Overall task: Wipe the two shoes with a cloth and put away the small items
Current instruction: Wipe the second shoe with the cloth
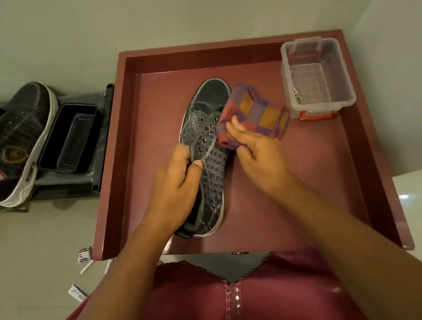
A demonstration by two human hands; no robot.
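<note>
Left hand (175, 182) grips dark shoe (206, 143) on red tray (124, 150); right hand (255, 154) pinches checked cloth (257, 112) against its side.

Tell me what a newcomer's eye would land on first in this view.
First, the dark shoe in the middle of the red tray, its collar gripped by the left hand while the right hand presses a checked cloth to its side. Next, the clear plastic box in the tray's far right corner, and the second shoe on the floor to the left.

Shoe (206, 143) on tray (161, 75) — container (319, 75) right, behind.
</note>
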